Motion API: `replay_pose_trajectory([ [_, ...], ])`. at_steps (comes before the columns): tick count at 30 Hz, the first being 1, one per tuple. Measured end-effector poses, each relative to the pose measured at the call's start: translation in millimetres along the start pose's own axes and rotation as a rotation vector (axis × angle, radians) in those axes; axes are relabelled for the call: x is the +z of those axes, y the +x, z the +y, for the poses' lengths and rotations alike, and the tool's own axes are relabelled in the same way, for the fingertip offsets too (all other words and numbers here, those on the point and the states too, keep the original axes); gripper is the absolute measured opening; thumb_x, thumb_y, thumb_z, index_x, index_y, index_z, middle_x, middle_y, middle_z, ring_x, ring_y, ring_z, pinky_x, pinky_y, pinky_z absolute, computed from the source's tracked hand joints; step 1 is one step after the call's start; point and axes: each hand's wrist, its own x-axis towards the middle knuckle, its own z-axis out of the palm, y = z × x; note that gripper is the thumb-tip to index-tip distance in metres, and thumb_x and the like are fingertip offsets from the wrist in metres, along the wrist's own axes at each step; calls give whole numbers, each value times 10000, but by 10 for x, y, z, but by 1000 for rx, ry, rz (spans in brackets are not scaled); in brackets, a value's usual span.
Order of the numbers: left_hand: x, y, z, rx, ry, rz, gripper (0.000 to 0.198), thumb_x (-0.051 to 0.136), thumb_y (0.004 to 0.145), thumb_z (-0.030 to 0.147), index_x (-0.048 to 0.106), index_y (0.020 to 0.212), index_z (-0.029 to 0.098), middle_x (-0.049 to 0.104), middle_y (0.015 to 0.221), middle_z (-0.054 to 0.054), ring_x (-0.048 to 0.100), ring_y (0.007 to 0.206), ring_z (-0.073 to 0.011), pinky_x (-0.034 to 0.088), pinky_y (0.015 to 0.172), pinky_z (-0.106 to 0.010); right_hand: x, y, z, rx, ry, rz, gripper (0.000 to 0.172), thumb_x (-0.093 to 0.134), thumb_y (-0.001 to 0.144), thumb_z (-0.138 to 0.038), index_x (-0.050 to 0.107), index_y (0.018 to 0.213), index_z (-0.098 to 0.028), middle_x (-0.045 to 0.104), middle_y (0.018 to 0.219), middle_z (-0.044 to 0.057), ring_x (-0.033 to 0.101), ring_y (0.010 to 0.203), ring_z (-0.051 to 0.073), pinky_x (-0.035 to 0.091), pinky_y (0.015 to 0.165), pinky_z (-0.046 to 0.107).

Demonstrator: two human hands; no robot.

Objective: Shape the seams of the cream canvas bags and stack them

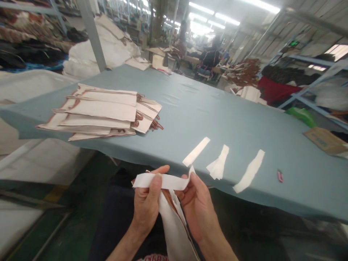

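Observation:
Between my hands a short white fabric strip [174,182] is stretched across, in front of the table's near edge. My left hand [146,203] pinches its left end with the thumb on top. At the other end, my right hand [199,206] grips the strip's turned-up corner between thumb and fingers. Below the strip hangs a cream cloth piece with brown edging [175,228], running down toward my lap; its upper end is hidden behind the strip and my fingers.
On the blue-grey table [185,108] lies a stack of cream cloth pieces [103,112] with brown edges and cords. Several white strips [248,172] and a small pink item [280,176] lie to the right. A person [209,58] sits beyond the table; shelving stands right.

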Motion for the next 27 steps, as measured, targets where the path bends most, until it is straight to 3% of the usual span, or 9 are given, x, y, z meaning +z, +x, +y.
replay_pose_trajectory([
  [3, -79, -44, 63, 35, 117, 23, 577, 645, 1034, 651, 850, 1207, 140, 848, 1025, -118, 780, 918, -264, 628, 790, -317, -215, 6, 137, 67, -95, -46, 466, 1038, 682, -542, 778, 877, -209, 767, 780, -13, 693, 642, 113, 626, 612, 206],
  [6, -166, -70, 230, 76, 267, -18, 406, 708, 1012, 527, 899, 1123, 187, 874, 1047, -105, 799, 977, -284, 641, 879, -347, -541, 83, 148, 107, -438, -149, 556, 901, 789, -734, 772, 870, -200, 755, 738, 18, 666, 598, 130, 566, 572, 225],
  [8, -202, -90, 355, 117, 436, -106, 352, 682, 1014, 462, 911, 1117, 216, 886, 1037, -94, 811, 984, -289, 642, 954, -388, -715, 153, 40, -43, -773, -145, 625, 766, 869, -823, 812, 971, -208, 806, 805, 70, 710, 672, 186, 579, 632, 281],
  [10, -206, -115, 452, 161, 604, -220, 364, 617, 1035, 420, 903, 1167, 239, 894, 1048, -85, 820, 989, -286, 645, 981, -410, -757, 192, -141, -265, -984, -121, 601, 656, 963, -804, 826, 1080, -240, 845, 949, 97, 766, 865, 250, 604, 799, 351],
  [12, -178, -144, 512, 205, 698, -317, 368, 586, 1041, 382, 888, 1204, 250, 896, 1074, -79, 820, 993, -279, 655, 962, -405, -636, 174, -336, -370, -1071, -251, 544, 535, 1058, -722, 827, 1113, -267, 848, 1054, 97, 775, 1019, 286, 582, 919, 398],
  [14, -129, -171, 545, 238, 731, -417, 344, 571, 1039, 336, 890, 1140, 259, 890, 1042, -69, 809, 962, -264, 658, 922, -387, -398, 107, -484, -433, -1145, -455, 400, 594, 1052, -597, 829, 1110, -278, 831, 1130, 82, 753, 1078, 288, 552, 953, 402],
  [17, -51, -197, 572, 218, 706, -552, 344, 526, 1005, 236, 868, 1046, 240, 869, 1004, -69, 786, 958, -253, 649, 898, -373, -30, -8, -553, -342, -1174, -707, 218, 690, 988, -440, 817, 994, -263, 820, 1018, 48, 737, 960, 244, 532, 849, 356],
  [21, 7, -205, 594, 228, 668, -587, 400, 477, 895, 131, 852, 989, 234, 863, 1069, -71, 770, 1040, -259, 625, 909, -380, 162, -73, -468, -285, -1097, -720, 120, 721, 936, -329, 777, 877, -240, 785, 901, 34, 701, 855, 211, 506, 749, 320],
  [27, 40, -207, 579, 274, 644, -539, 355, 476, 875, 141, 813, 806, 228, 825, 945, -77, 737, 863, -239, 644, 840, -372, 136, -92, -388, -290, -983, -682, 116, 725, 931, -284, 758, 826, -248, 786, 897, 32, 705, 831, 208, 520, 718, 312],
])
